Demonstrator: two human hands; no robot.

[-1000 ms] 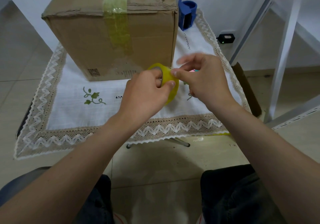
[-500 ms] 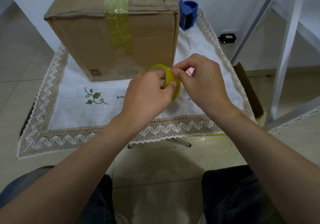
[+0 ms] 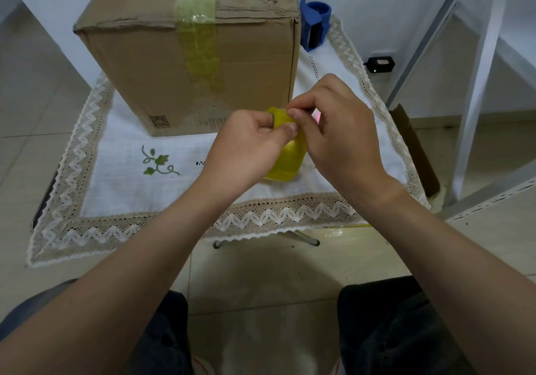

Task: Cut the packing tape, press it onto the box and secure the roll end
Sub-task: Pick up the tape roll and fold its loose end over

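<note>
A yellow tape roll (image 3: 287,158) stands on edge in front of the cardboard box (image 3: 249,64), just above the white tablecloth. My left hand (image 3: 246,148) grips the roll from the left, thumb on its top rim. My right hand (image 3: 339,133) pinches the tape end at the top of the roll with thumb and forefinger. A strip of yellowish tape (image 3: 200,32) runs over the box's top and down its front face. Most of the roll's core is hidden behind my left hand.
A blue tape dispenser (image 3: 314,22) stands behind the box's right corner. The lace-edged cloth (image 3: 121,154) covers a small low table. A small black device (image 3: 380,64) lies on the floor at right, by white metal frame legs (image 3: 475,90). A brown cardboard piece (image 3: 414,148) leans beside the table.
My right hand's fingers have curled down from a spread pose into a pinch on the top of the roll. The roll and my left hand have barely moved.
</note>
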